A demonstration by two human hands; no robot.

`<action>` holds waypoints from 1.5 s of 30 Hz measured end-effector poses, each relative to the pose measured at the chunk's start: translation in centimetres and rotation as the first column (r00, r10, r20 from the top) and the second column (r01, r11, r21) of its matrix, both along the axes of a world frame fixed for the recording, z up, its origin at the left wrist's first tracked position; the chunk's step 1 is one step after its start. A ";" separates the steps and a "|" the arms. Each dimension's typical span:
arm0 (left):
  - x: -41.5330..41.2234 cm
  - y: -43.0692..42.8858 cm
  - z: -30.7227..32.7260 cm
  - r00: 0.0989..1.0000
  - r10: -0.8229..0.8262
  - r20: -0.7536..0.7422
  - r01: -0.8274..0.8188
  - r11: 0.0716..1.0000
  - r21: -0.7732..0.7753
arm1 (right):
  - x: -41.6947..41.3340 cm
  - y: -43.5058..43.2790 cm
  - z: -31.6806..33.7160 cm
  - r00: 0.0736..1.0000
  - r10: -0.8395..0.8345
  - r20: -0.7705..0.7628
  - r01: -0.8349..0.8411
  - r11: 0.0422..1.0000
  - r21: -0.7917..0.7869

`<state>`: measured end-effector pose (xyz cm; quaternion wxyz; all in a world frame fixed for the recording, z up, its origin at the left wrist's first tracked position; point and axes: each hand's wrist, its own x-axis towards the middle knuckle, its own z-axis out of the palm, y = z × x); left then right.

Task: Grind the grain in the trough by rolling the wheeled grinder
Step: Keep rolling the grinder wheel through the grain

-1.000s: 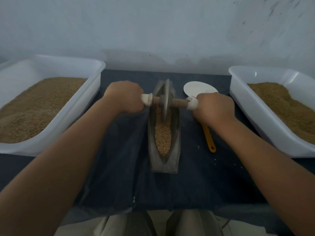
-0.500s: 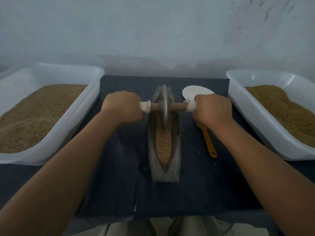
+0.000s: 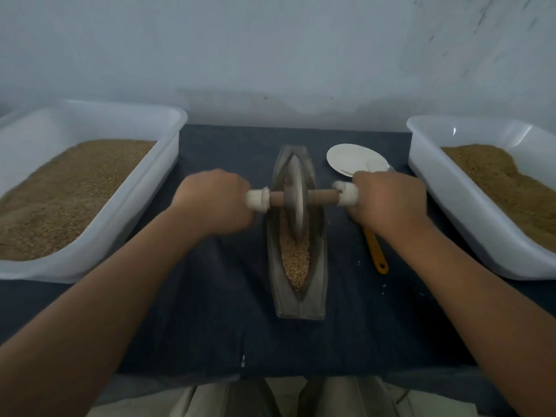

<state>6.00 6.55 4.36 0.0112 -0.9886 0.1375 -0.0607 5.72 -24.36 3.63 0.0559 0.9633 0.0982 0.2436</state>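
**Both grips on the axle, wheel in the far half of the trough**

The wheeled grinder (image 3: 296, 200) stands upright on its edge in the boat-shaped trough (image 3: 301, 307), which lies lengthwise from 12 to 6 o'clock at the middle of the dark cloth-covered surface (image 3: 210, 311). The disc sits in the 12 o'clock half. The grain (image 3: 296, 261) shows in the channel from the disc toward 6 o'clock.

The left grip (image 3: 215, 203), at 9 o'clock of the disc, is curled tight round the white handle end (image 3: 257, 200) of the axle. The right grip (image 3: 388, 203), at 3 o'clock, is wrapped the same way round the other white end (image 3: 347, 194). Neither touches the trough.

The disc looks dense and rigid, probably heavy enough to crush by its own weight. Its rim is narrow, so it would likely tip unless both ends get level, equal pressure. The handle ends are the sensible hold, well clear of the rim. The grain is loose and light; a few kernels (image 3: 359, 261) already lie on the cloth at 3 o'clock of the trough. Nothing pins the trough, so a hard stroke could slide it.

A left tub (image 3: 135, 212) of grain stands at 9 o'clock, a right tub (image 3: 451, 206) at 3 o'clock, and a scoop (image 3: 352, 159) at 2 o'clock.
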 end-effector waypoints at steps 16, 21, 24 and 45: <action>-1.3 0.7 0.5 0.996 -0.090 -0.011 0.091 0.993 0.072 | -5.1 -0.6 0.4 0.992 0.039 -0.117 -0.032 0.998 0.053; 4.5 -1.0 1.4 0.998 0.051 0.049 -0.052 0.999 0.013 | 1.9 1.4 1.3 0.982 -0.106 -0.159 0.121 0.989 0.085; 4.2 -1.1 1.5 0.999 0.035 0.022 -0.035 0.999 0.008 | 2.1 1.1 1.3 0.975 -0.131 -0.182 0.141 0.989 0.042; 1.3 -0.8 1.9 0.998 -0.042 0.045 0.037 0.992 0.117 | -1.4 0.0 0.5 0.978 -0.073 -0.197 0.084 0.995 0.053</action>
